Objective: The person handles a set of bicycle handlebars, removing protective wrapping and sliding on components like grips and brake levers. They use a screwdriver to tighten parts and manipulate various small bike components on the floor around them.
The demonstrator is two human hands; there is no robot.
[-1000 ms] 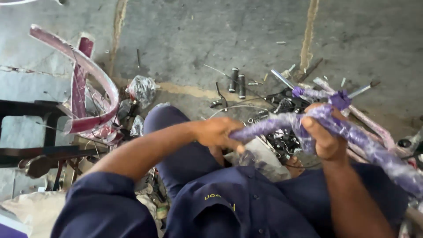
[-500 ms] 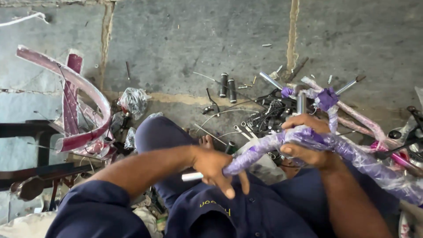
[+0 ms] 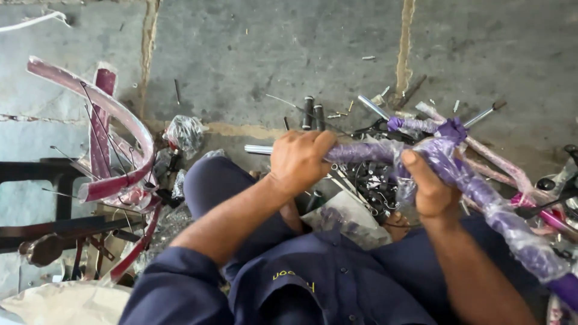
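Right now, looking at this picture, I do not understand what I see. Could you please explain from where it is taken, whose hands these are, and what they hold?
The picture comes from a camera worn on a person's head, looking down, so you see that person's own arms in dark blue sleeves and a knee below. There is no machine, only two bare hands. The left hand is closed around a purple tube wrapped in clear plastic; a bare metal end sticks out to the left of the fist. The right hand grips the same wrapped tube further along, where it bends. Below lies a concrete floor with scattered small metal parts, a crumpled plastic bag, and a curved pink and white part on the left.
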